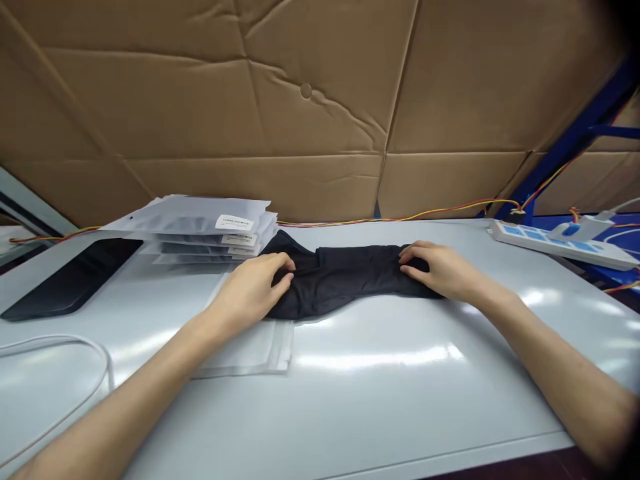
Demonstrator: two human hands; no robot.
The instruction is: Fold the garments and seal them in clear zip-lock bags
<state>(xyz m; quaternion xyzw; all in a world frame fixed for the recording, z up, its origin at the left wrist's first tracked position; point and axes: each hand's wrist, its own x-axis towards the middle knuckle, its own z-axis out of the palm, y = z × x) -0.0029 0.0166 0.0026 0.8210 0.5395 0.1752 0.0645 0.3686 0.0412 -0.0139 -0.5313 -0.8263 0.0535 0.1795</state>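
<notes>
Fabric (360, 270) in smooth, soft-looking black lies flat as a long strip across the middle of the counter, its surface faintly rippled, with a squared step in its upper edge and a bowed lower edge that widens toward the left end. At that end the left hand (253, 283) touches the cloth, fingers curled and a narrow gap between thumb and forefinger; at the other end the right hand (443, 269) touches it with a similar narrow gap. Whether either one pinches the material cannot be told.

The fabric's left end overlaps a flat, translucent plastic bag (245, 362) with crisp straight edges. Just behind the left hand rises an uneven stack of frosted, whitish plastic packets (187, 217), with white rectangular printed labels (235, 223) near their right edges. Beside the stack lies a thin, glossy black slab (77, 277) with rounded corners, and nearer, a looping white cable (103, 367).

All rest on the glossy pale-grey counter (395, 407). A white power strip (565, 247) with light-blue panels sits at the far right, near a blue metal frame (553, 148). Thin red and yellow wires (425, 213) run along the back beneath creased, matte brown cardboard (310, 127).
</notes>
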